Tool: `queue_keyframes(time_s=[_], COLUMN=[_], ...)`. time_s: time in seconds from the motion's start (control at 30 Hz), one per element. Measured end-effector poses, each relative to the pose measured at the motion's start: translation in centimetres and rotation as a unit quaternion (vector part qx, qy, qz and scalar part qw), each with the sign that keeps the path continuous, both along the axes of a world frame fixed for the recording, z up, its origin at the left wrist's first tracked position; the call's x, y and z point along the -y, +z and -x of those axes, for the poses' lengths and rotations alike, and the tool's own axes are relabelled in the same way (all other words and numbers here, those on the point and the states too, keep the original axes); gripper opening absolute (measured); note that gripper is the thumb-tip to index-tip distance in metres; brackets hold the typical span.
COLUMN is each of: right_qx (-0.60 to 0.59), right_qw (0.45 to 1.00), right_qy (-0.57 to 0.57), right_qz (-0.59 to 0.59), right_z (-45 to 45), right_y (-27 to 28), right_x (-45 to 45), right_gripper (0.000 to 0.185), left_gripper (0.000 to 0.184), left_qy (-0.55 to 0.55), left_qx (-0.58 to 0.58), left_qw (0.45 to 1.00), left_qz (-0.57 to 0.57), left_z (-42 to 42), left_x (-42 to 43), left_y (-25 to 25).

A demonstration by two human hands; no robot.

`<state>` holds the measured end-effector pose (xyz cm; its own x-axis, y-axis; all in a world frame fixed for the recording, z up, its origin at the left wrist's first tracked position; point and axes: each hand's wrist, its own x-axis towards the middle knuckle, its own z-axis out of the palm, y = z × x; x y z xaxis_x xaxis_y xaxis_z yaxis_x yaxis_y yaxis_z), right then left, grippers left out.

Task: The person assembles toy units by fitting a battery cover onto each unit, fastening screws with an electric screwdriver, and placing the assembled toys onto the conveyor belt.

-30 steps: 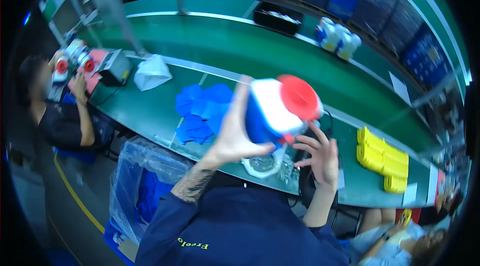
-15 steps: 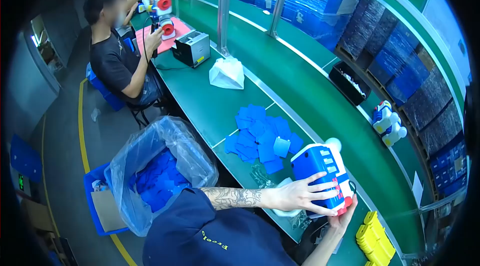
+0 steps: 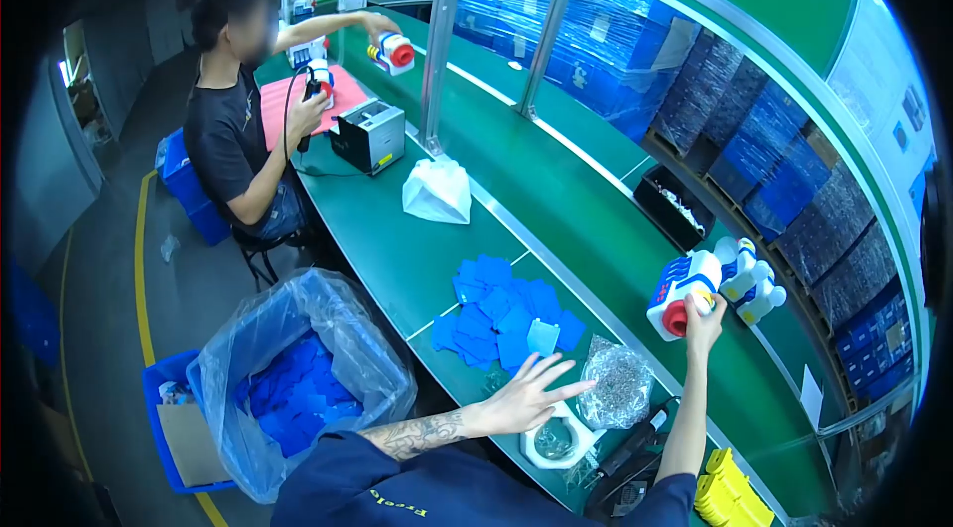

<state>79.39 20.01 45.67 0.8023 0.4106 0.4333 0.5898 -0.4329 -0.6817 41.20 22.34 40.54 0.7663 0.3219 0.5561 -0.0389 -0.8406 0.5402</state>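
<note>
My right hand (image 3: 704, 324) grips a white and blue plastic unit (image 3: 685, 291) with a red round part, held out over the far side of the green bench. Just beyond it are similar white and blue units (image 3: 749, 281). My left hand (image 3: 524, 396), fingers spread, holds nothing and hovers above the bench's near side. Below and beside it lie a white ring-shaped part (image 3: 556, 440), a clear bag of small metal pieces (image 3: 615, 383) and a pile of blue sheets (image 3: 506, 314). A black tool (image 3: 630, 448) lies nearer my right forearm.
A co-worker (image 3: 238, 110) sits at the far left, handling similar units by a grey box (image 3: 372, 137). A white bag (image 3: 438, 192), yellow parts (image 3: 733, 495), a black tray (image 3: 671, 209) and a lined blue bin (image 3: 298, 378) stand around; metal posts rise behind.
My left hand has let go of the unit and moved left. My right hand has carried it away toward the far units. The co-worker has stretched an arm out with a unit.
</note>
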Motion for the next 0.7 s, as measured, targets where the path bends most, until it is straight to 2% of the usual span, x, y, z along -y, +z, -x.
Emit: queue_keyframes(time_s=[0.1,0.13,0.17,0.2,0.33,0.4,0.5,0.53,0.57,0.6,0.63,0.67,0.7], right_qx=[0.027,0.070,0.062,0.095,0.077,0.113,0.170,0.104,0.031,-0.124,-0.263,-0.335,-0.439], right_qw=[0.999,0.997,0.997,0.995,0.995,0.991,0.981,0.987,0.985,0.966,0.924,0.871,0.795], right_qy=[-0.033,-0.015,-0.022,-0.032,-0.013,-0.018,0.068,0.121,0.163,0.223,0.279,0.360,0.419], right_qz=[0.012,0.001,0.034,0.024,0.061,0.063,0.059,0.008,0.042,-0.032,-0.007,-0.002,0.009], right_z=[-3.4,-5.9,-7.5,-6.7,-6.4,-4.8,0.4,5.0,7.7,11.2,15.3,18.4,20.7], right_y=[-3.3,-6.2,-8.4,-8.8,-8.6,-7.6,-6.1,-3.6,-3.1,-2.9,-0.6,0.4,0.6], right_x=[-2.7,-3.2,-3.5,-3.8,-2.7,-0.9,3.6,5.5,7.7,9.8,12.2,14.3,16.4], right_gripper=[0.068,0.069,0.069,0.069,0.074,0.069,0.055,0.050,0.046,0.041,0.041,0.044,0.046], left_gripper=[0.075,0.075,0.075,0.074,0.070,0.068,0.063,0.059,0.057,0.056,0.052,0.052,0.051], left_qy=[0.026,0.020,0.024,0.025,0.028,-0.011,-0.048,-0.066,-0.082,-0.095,-0.100,-0.113,-0.096], left_qx=[-0.045,-0.045,-0.039,-0.034,-0.037,-0.039,-0.034,-0.030,-0.034,-0.038,-0.025,-0.028,-0.024], left_qw=[0.999,0.999,0.999,0.999,0.999,0.998,0.995,0.994,0.991,0.989,0.989,0.987,0.991], left_qz=[-0.001,-0.003,0.009,0.021,0.017,0.057,0.082,0.087,0.099,0.110,0.110,0.107,0.090], left_z=[1.1,1.4,1.6,1.7,1.6,1.4,1.0,0.8,0.6,0.4,0.3,0.1,0.0], left_x=[-0.8,-1.0,-1.2,-1.3,-0.9,-0.4,1.3,1.8,2.4,2.9,3.3,3.7,4.0], left_y=[-0.9,-0.9,-0.9,-1.0,-1.4,-1.4,-2.7,-3.2,-3.8,-4.5,-5.2,-5.8,-6.3])
